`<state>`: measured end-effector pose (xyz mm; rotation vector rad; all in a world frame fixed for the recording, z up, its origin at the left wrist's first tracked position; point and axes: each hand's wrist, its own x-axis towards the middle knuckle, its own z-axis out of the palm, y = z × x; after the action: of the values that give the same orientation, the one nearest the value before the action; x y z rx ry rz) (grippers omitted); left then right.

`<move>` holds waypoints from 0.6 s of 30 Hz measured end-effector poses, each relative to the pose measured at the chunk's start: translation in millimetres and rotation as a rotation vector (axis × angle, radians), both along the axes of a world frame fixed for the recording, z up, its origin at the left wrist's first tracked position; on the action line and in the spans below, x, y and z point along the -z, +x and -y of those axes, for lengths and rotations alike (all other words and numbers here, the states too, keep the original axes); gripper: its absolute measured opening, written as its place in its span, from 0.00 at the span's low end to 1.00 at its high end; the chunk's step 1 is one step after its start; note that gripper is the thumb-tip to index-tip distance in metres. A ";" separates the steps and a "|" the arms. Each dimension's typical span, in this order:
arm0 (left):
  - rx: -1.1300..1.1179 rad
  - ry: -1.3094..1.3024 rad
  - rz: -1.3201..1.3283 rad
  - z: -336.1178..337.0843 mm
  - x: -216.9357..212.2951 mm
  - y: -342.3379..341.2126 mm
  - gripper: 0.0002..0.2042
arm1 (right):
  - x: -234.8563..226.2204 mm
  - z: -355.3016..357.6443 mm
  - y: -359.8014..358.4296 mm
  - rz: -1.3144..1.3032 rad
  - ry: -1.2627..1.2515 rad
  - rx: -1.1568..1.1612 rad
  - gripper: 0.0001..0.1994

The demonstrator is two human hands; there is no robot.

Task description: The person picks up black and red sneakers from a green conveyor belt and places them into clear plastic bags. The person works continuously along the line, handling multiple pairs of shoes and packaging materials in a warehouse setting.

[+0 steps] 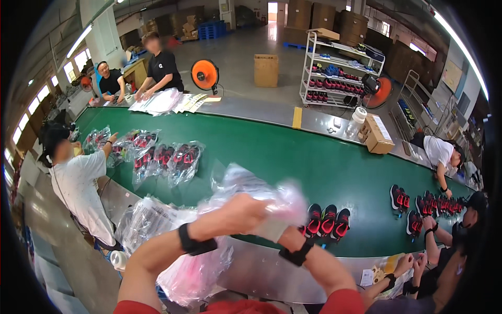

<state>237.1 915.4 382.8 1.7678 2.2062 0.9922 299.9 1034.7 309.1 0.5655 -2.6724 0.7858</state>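
Observation:
Over the near edge of the green conveyor belt (261, 157), a clear plastic bag (240, 180) is blurred by motion. My left hand (244, 213) is closed on its near side. Pinkish stuff shows through the bag at its right end; I cannot make out what it is. My right hand (285, 235) reaches in beneath that end, its fingers hidden and smeared. Just right of it stand several black-and-red shoes (328, 222) on the belt. Below my left forearm lies a pile of pinkish clear bags (191, 277), beside more clear bags (149, 222).
Bagged shoes (167, 159) lie on the belt's left part, near a worker in white (81, 180). More unbagged shoes (434, 204) sit at the right among other workers' hands. A cardboard box (375, 133) and a white bottle (356, 120) stand on the far ledge.

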 end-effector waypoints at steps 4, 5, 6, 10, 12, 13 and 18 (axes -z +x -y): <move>-0.264 -0.050 -0.351 47.8 34.1 -39.5 0.03 | 4.9 -1.3 7.8 0.193 0.075 0.252 0.17; -0.280 -0.093 -0.371 47.5 42.6 -33.8 0.03 | 15.5 -2.6 4.7 0.220 0.216 0.256 0.18; -0.247 -0.150 -0.283 50.3 55.6 -13.8 0.03 | 9.7 -3.2 -4.0 0.354 0.228 0.306 0.17; -0.174 0.083 0.084 32.2 86.6 67.3 0.04 | 38.3 -0.7 -34.0 0.023 -0.189 0.525 0.14; -0.264 0.224 0.037 14.9 61.9 54.0 0.05 | 55.1 6.3 -36.9 -0.257 -0.348 0.586 0.13; -0.225 0.079 -0.133 24.1 60.6 20.0 0.07 | 53.2 9.2 -34.7 -0.071 -0.040 0.566 0.11; -0.385 0.099 0.419 9.6 -22.7 -9.2 0.08 | 37.8 25.0 -72.4 0.113 -0.039 0.500 0.10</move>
<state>227.8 905.8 405.6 1.0456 2.2799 1.4170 227.5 1009.7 271.3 -0.1652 -2.7118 0.7309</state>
